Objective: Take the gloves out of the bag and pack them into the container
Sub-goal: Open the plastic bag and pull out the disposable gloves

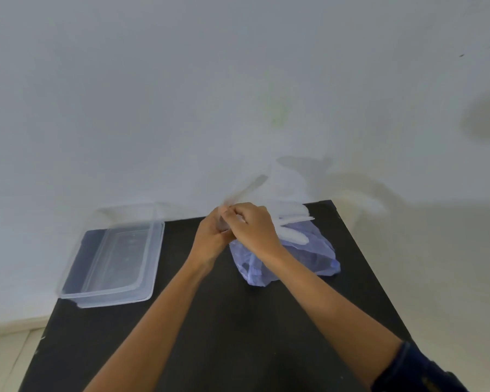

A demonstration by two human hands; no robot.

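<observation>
Both hands meet above the far middle of the black table (227,321). My left hand (210,236) and my right hand (252,226) are closed together on thin, see-through plastic gloves (292,219), whose pale fingers fan out to the right and blur upward. Just below them lies a crumpled bluish plastic bag (311,258), partly hidden by my right wrist. A clear rectangular container (116,253) stands open at the table's left edge, with nothing visible inside it.
The table stands against a pale wall (181,94). The container overhangs the table's left edge a little. Light floor (6,360) shows at the lower left and a dark sleeve (416,372) at the lower right.
</observation>
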